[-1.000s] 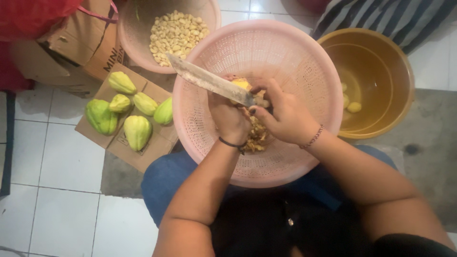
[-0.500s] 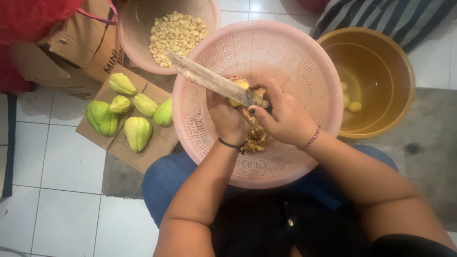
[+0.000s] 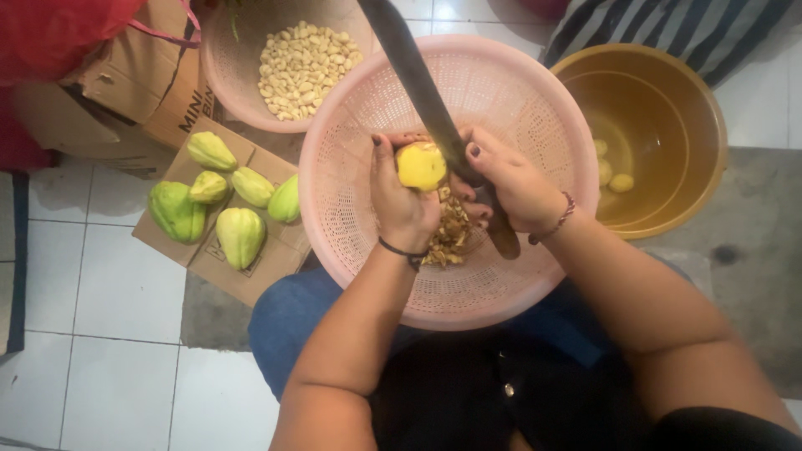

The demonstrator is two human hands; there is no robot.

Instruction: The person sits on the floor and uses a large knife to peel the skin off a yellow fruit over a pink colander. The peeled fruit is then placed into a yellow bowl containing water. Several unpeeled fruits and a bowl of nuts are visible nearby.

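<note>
My left hand [image 3: 403, 196] grips a small peeled yellow potato [image 3: 420, 165] over a large pink perforated basket [image 3: 351, 192] that rests on my lap. My right hand [image 3: 514, 185] is closed on a long knife [image 3: 418, 79]. Its blade points up and away across the basket and lies against the potato's right side. Brown peelings [image 3: 449, 238] are heaped in the basket below my hands.
A yellow-brown bucket [image 3: 668, 108] with water and a few peeled potatoes stands at the right. A second pink basket [image 3: 230, 75] of pale peeled pieces sits at the top. Several green chayotes [image 3: 225, 205] lie on flattened cardboard at the left. A red bag [image 3: 58, 33] rests on a box.
The knife blade has swung from pointing left to pointing up and away. My left hand has lifted the potato higher, so its yellow flesh now shows.
</note>
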